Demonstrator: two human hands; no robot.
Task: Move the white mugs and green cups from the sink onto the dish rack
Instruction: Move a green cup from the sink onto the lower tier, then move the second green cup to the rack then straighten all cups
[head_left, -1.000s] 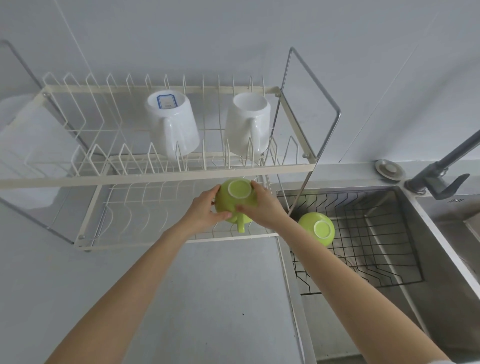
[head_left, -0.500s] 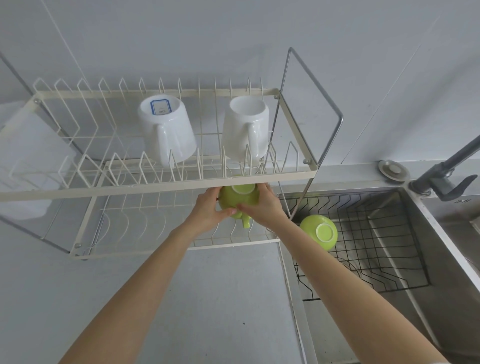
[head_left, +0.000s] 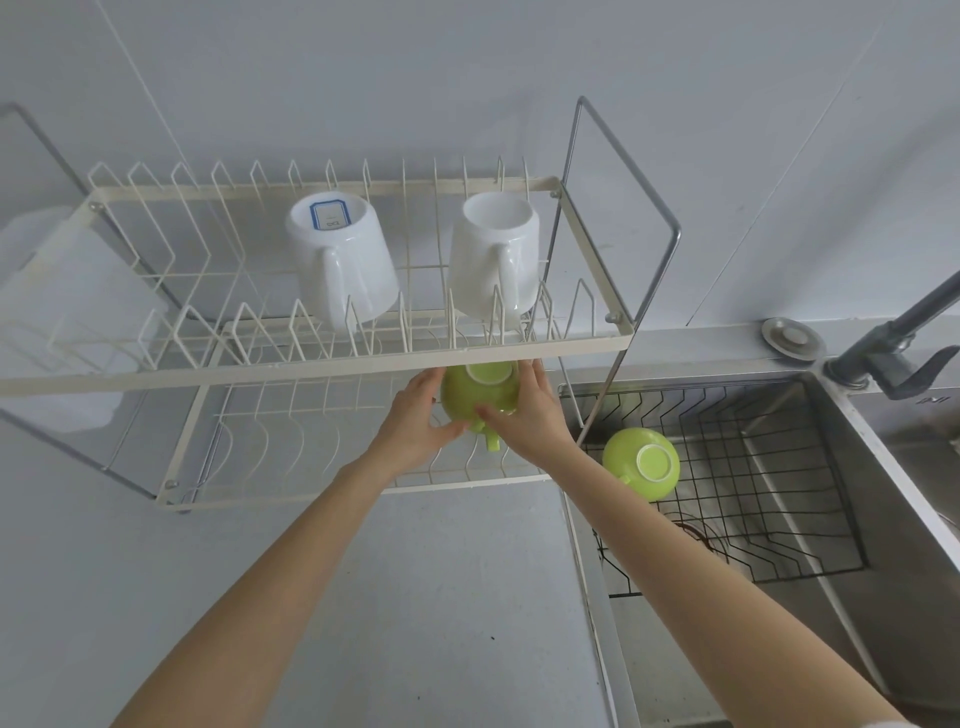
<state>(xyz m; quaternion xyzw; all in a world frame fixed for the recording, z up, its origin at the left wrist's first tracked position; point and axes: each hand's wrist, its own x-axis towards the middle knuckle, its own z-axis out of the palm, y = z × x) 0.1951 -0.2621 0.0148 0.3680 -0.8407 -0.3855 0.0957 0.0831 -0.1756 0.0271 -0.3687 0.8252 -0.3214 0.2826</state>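
Two white mugs stand upside down on the upper tier of the cream wire dish rack (head_left: 322, 368): one with a blue label (head_left: 340, 262) and one plain (head_left: 493, 257). My left hand (head_left: 413, 421) and my right hand (head_left: 524, 415) hold an upturned green cup (head_left: 475, 397) between them, under the upper tier and over the right end of the lower tier. Its top is partly hidden by the upper rail. A second green cup (head_left: 641, 463) lies upside down in the black wire basket (head_left: 779, 519) inside the sink (head_left: 852, 452).
A dark faucet (head_left: 893, 348) reaches over the sink from the right. A round metal cap (head_left: 792, 338) sits on the ledge behind the sink. A translucent plastic container (head_left: 57, 312) hangs at the rack's left end. Grey counter lies below the rack.
Both hands have carried the green cup away from me, from in front of the rack to under its upper tier. The mugs and the other cup have not moved.
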